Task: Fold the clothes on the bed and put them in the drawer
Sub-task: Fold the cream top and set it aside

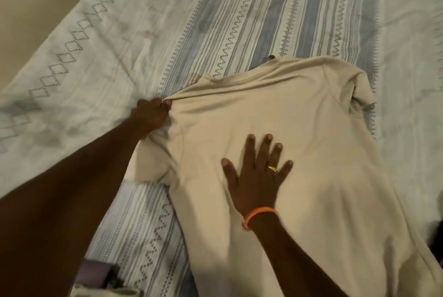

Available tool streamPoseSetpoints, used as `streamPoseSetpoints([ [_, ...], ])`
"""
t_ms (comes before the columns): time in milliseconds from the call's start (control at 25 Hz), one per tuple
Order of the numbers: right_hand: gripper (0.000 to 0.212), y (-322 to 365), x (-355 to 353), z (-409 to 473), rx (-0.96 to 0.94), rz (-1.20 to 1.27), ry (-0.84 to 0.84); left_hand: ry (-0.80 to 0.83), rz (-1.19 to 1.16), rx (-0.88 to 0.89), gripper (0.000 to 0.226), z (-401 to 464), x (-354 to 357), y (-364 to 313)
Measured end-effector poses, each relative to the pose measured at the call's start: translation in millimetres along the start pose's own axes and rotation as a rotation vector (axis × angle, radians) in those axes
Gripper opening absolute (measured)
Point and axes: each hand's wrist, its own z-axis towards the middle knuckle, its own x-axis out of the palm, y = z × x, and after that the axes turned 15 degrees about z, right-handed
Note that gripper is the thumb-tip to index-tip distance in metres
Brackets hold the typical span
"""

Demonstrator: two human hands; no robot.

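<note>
On the bedspread [263, 9], a beige T-shirt [299, 117] — left hand [151, 114] fingers pinching its shoulder — right hand [257, 177] fingers spread, flat on it.

Left hand [153, 114] pinches beige shirt [299, 129]; right hand [257, 177] presses flat.

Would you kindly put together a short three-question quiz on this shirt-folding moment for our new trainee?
1. True or false: the right hand grips the beige T-shirt by its collar.
2. Which hand pinches the shirt at the shoulder: A) left hand, B) right hand, C) neither?
3. Fill in: the right wrist wears an orange ____.

Key
1. False: it lies flat, fingers spread, on the shirt's middle.
2. A
3. band; a gold ring also shows on one finger.

The shirt lies spread on the patterned bedsheet.
</note>
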Motion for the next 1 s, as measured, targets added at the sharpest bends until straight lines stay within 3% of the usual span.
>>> streamPoseSetpoints([
  [280,0.078,-2,17,-4,-0.014,-0.014,-0.103,0.104,0.073,0.179,0.077,-37,-51,7],
  [400,0.078,-2,18,-4,-0.007,-0.016,-0.101,0.224,0.244,0.226,0.062,-45,-79,31],
  [440,0.078,-2,18,-3,-0.007,-0.019,-0.105,0.264,0.205,0.247,0.055,-49,-81,40],
  [520,0.078,-3,19,-3,-0.007,-0.013,-0.108,0.299,-0.161,0.270,0.046,-50,-77,55],
  [600,0.079,-4,19,-3,-0.006,-0.001,-0.101,0.213,-0.416,0.280,0.040,-57,-72,61],
  [720,0.079,-3,19,-3,-0.005,-0.004,-0.098,0.101,-0.260,0.302,0.047,-66,-74,70],
  [840,0.079,-4,20,-4,-0.007,-0.001,-0.104,0.339,-0.088,0.352,0.056,-79,-76,89],
  [880,0.079,-4,20,-3,-0.008,0.001,-0.101,0.349,-0.084,0.370,0.058,-83,-75,95],
  [1000,0.079,-4,20,-2,0.000,0.000,-0.099,0.227,-0.389,0.269,0.051,-85,-67,98],
])
